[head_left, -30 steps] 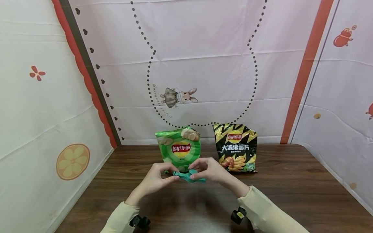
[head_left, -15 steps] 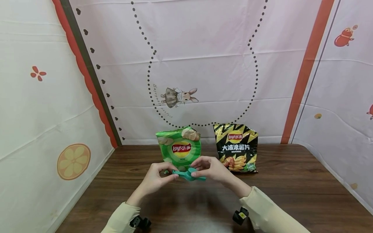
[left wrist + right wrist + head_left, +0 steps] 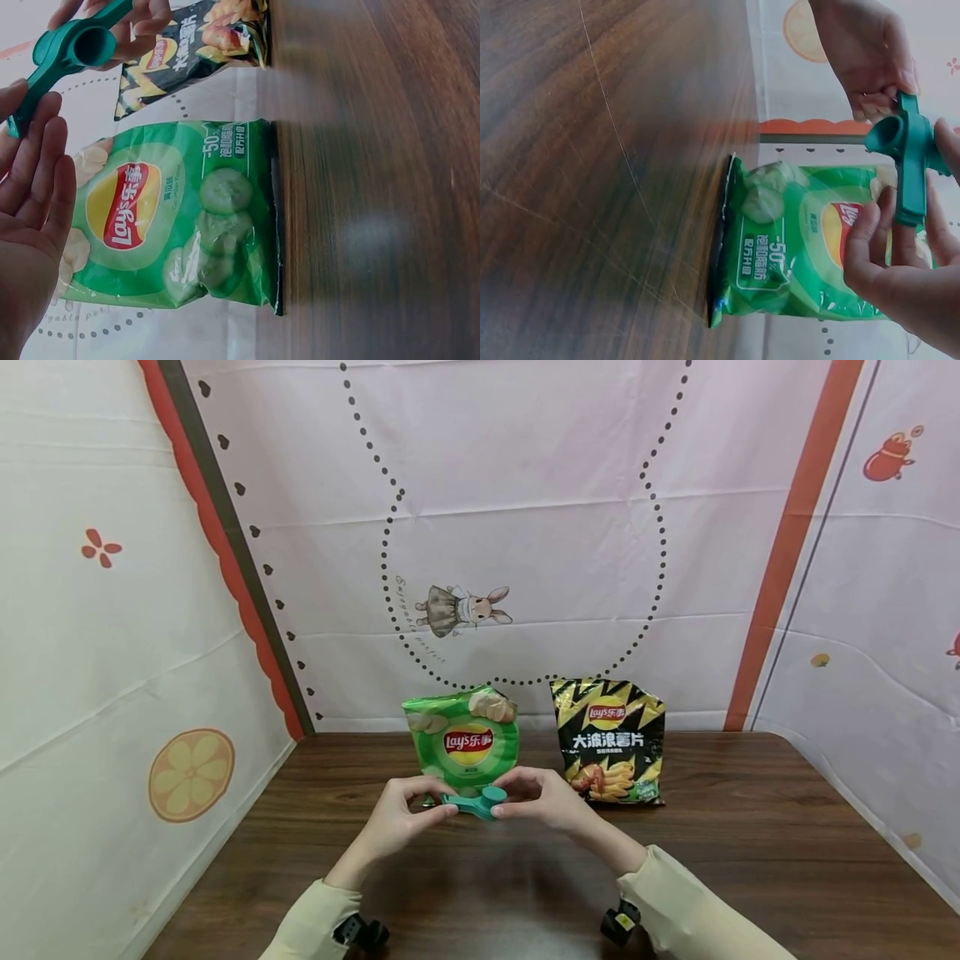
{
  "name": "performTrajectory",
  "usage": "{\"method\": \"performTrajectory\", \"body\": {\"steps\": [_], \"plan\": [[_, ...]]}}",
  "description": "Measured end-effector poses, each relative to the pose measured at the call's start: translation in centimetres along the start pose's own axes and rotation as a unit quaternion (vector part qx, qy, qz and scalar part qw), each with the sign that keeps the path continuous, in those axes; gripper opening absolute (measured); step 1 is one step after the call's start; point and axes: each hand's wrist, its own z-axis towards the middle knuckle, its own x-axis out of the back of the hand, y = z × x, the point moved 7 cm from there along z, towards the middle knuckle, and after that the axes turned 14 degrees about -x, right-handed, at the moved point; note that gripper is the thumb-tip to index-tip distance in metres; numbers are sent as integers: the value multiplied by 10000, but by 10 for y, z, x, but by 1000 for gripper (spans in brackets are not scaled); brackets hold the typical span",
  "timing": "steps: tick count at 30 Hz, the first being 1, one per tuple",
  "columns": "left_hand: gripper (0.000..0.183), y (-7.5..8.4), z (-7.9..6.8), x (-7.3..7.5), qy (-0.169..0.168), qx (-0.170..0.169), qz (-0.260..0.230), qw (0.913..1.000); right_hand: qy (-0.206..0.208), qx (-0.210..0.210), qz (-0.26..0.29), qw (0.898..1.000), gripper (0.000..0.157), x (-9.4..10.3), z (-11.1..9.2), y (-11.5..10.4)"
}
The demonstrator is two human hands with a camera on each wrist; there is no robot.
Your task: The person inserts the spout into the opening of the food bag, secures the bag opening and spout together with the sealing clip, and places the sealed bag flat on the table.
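A green plastic bag clip (image 3: 472,805) with a round spout-like part is held between both hands above the table. My left hand (image 3: 399,823) pinches its left end between thumb and fingers. The right hand (image 3: 551,800) grips it near the round part, thumb in front; those fingers hide part of the right end in the head view. In the right wrist view the clip (image 3: 911,165) shows a long bar with a hollow cup on one side. Just behind the hands stands a green Lay's chip bag (image 3: 467,743), upright and apart from the clip.
A black and yellow Lay's chip bag (image 3: 611,739) stands upright to the right, at the back of the brown wooden table (image 3: 720,860). Behind the table hangs a pale printed cloth (image 3: 525,568), with more cloth at both sides.
The clip has turned in the hands: its right end, which stuck out past the right thumb, has swung out of sight, and the round part sits higher. Both hands keep nearly the same place.
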Motion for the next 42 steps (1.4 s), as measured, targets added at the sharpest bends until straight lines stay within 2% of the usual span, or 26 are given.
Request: {"method": "performTrajectory", "body": {"steps": [4, 12, 17, 21, 27, 34, 42], "plan": [[8, -8, -3, -1, 30, 32, -72, 10000, 66, 65, 22, 10000, 27, -2, 0, 0], [7, -7, -3, -1, 83, -9, -80, 9999, 354, 75, -38, 9993, 25, -1, 0, 2], [9, -8, -4, 2, 127, 17, 6, 9999, 378, 92, -22, 9992, 25, -2, -1, -1], [10, 0, -3, 6, 227, 107, 185, 9995, 435, 52, -21, 9990, 26, -2, -2, -1], [11, 14, 0, 11, 327, 465, 340, 9978, 429, 51, -6, 9991, 27, -3, -1, 0], [11, -10, -6, 11, 479, 934, 467, 9934, 712, -11, 12, 9975, 29, -1, -1, 1], [14, -13, -7, 13, 648, 824, 739, 9917, 963, 58, -231, 9951, 29, 1, 0, -1]]}}
